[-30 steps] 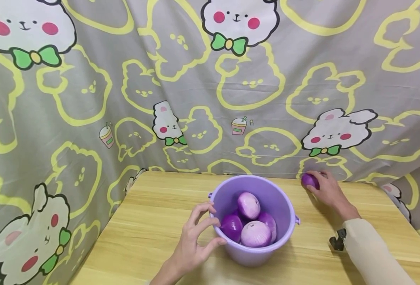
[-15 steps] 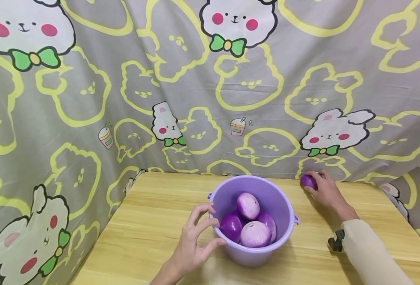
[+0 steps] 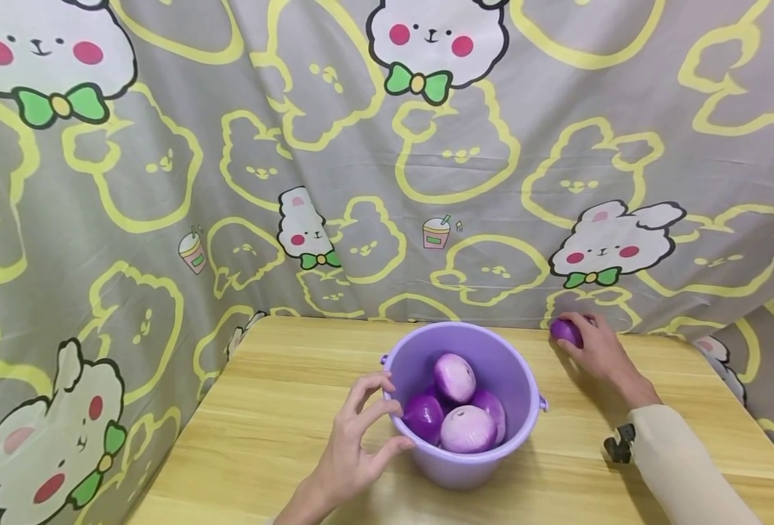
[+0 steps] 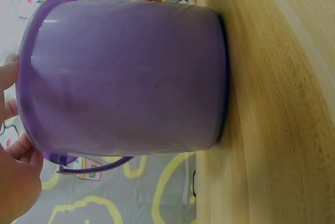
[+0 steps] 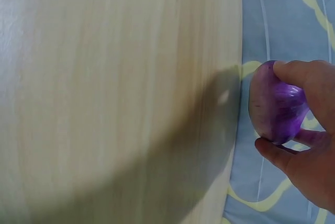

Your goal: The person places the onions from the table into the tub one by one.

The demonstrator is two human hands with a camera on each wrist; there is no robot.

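A purple bucket (image 3: 455, 474) stands upright on the table with several purple-and-white onions (image 3: 468, 430) inside. At its left side my left hand (image 3: 357, 437) holds the rim with bent fingers and thumb, spaced along the edge. The left wrist view shows these fingertips against the rim of the bucket (image 4: 125, 77). Near the table's back edge, right of the bucket, my right hand (image 3: 600, 350) grips a purple onion (image 3: 565, 332) between thumb and fingers. In the right wrist view this onion (image 5: 277, 106) shows a pale side facing the table; the hand covers part of it.
The wooden table (image 3: 282, 394) meets a grey patterned curtain (image 3: 361, 168) along its back edge. Side lugs stick out from the bucket's rim, and a thin purple handle (image 4: 99, 168) hangs outside it. A black device (image 3: 619, 443) is strapped at the right sleeve (image 3: 682, 459).
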